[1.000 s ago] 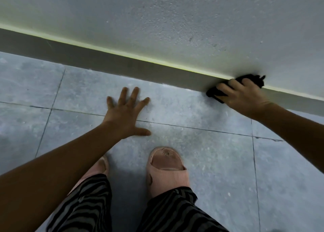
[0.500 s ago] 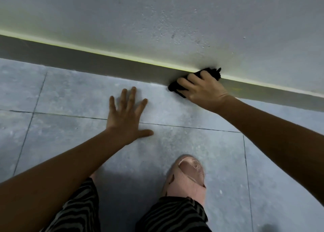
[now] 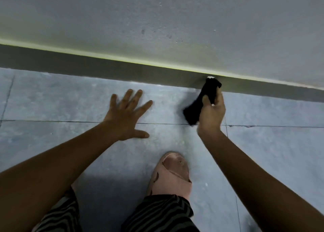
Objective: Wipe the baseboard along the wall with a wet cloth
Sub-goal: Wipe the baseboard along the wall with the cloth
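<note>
A dark grey baseboard (image 3: pixel 105 67) runs along the foot of the pale wall (image 3: pixel 175 21), slanting down to the right. My right hand (image 3: pixel 212 112) grips a black cloth (image 3: pixel 201 102), thumb on top and fingers curled round it. The cloth's upper end reaches the baseboard's face; its lower end hangs over the floor. My left hand (image 3: pixel 126 116) lies flat on the grey floor tile, fingers spread, a short way in front of the baseboard and left of the cloth.
Grey floor tiles (image 3: pixel 52 100) with thin dark joints fill the foreground. My foot in a pink slipper (image 3: pixel 171 175) stands below the hands. Striped trouser legs (image 3: pixel 157 214) show at the bottom edge.
My right hand has turned upright and drawn back from the baseboard, with the cloth now held lengthwise from baseboard to floor. The left hand stays planted on the tile.
</note>
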Tool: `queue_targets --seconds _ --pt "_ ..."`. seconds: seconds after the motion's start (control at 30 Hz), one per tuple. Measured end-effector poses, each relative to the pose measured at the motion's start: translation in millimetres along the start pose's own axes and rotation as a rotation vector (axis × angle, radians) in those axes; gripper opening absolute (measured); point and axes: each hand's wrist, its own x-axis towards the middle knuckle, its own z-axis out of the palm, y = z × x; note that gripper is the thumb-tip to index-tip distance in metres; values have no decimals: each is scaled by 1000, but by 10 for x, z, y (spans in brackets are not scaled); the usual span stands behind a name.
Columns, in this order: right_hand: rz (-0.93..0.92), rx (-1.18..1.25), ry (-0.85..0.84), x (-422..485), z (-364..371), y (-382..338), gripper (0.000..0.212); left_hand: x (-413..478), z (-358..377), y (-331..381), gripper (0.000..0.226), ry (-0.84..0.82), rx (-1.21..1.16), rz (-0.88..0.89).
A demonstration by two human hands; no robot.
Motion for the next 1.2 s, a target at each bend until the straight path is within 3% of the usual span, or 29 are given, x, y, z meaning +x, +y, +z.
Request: queue_targets --seconds 0.07,0.2,0.33,0.43,0.7,0.8,0.9,1.03,1.2 --pt "301 367 34 16 278 -49 44 9 -5 -1 105 1 21 0" --pt "498 454 7 62 672 -173 42 9 14 -19 105 12 45 -3" --pt "332 469 114 195 569 -256 48 0 24 -15 104 5 16 -3" --pt "187 272 221 434 302 -176 59 -2 15 -17 104 -13 -9 -4" --pt "383 122 -61 417 328 -14 43 -11 23 -13 105 8 -15 1" --pt "276 173 53 463 310 -104 39 -20 9 -15 104 7 -2 -2" --pt "203 33 158 636 179 -166 47 -19 8 -14 104 1 -5 -4" --pt "311 -31 123 721 116 -143 50 -13 -2 -11 104 3 -23 -4" --pt "407 107 -17 607 180 -112 35 -15 -21 -1 105 -10 -17 -5"
